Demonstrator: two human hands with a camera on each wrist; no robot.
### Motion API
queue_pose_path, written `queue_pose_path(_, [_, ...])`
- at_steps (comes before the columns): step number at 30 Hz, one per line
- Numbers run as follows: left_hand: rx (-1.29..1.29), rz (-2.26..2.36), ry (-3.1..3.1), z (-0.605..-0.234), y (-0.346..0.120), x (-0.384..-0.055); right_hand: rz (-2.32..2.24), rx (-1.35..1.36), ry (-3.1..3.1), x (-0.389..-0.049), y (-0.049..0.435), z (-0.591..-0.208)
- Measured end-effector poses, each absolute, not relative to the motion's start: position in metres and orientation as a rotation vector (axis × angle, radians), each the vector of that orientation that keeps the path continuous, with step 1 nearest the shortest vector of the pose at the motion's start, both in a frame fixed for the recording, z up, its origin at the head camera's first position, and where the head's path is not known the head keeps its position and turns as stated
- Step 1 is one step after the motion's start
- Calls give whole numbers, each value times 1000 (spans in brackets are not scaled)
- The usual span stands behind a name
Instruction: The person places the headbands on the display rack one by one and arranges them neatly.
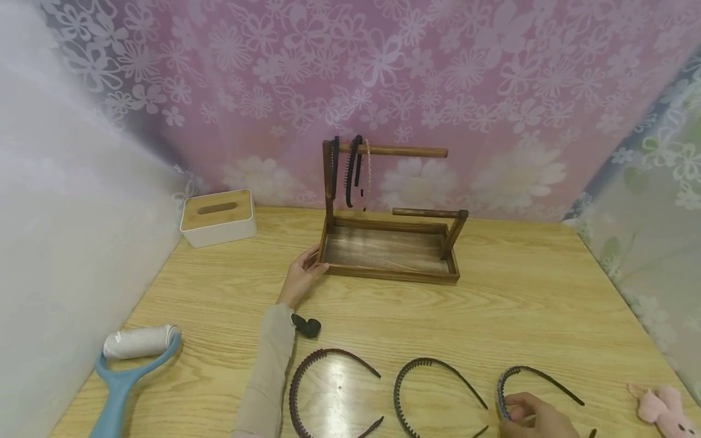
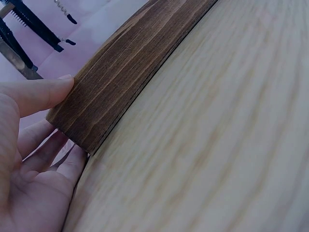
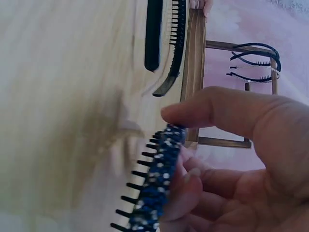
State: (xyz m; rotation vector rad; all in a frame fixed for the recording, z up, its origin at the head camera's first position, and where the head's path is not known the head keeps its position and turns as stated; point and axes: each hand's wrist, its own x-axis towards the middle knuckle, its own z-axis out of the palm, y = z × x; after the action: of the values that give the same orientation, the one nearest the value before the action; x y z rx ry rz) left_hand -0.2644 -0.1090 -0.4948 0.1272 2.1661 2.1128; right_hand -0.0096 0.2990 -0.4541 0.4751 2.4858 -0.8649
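My left hand (image 1: pixel 300 278) holds the front left corner of a dark wooden rack (image 1: pixel 391 275). Its thumb rests on the front wall and the other fingers lie along the left side, as the left wrist view shows. At the lower right, my right hand (image 1: pixel 539 420) pinches a toothed headband (image 3: pixel 157 179) covered in dark blue and silver glitter. To its left on the table lie a grey-black toothed headband (image 1: pixel 398 389) and a dark brown one (image 1: pixel 294 389). Several headbands, including a black one (image 1: pixel 349 176), hang at the left end of the rack's upper bar (image 1: pixel 405 151).
A shorter lower bar (image 1: pixel 421 212) juts leftward from the rack's right post. A white tissue box (image 1: pixel 219 234) with a wooden lid stands at the back left. A blue-handled lint roller (image 1: pixel 117 389) lies front left, and a pink plush toy (image 1: pixel 665 413) front right.
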Motion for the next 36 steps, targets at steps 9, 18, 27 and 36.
queue_pose_path(9, [126,2120,2157,-492,-109,-263,-882,357,2681,-27,287,-416])
queue_pose_path(18, [114,2133,2118,-487,-110,-262,-984,290,2907,-52,288,-392])
queue_pose_path(27, [128,2134,2138,-495,-109,-266,-1117,238,3005,-77,292,-380])
queue_pose_path(36, [117,2136,2131,-494,-110,-265,-1472,221,2967,-107,298,-370])
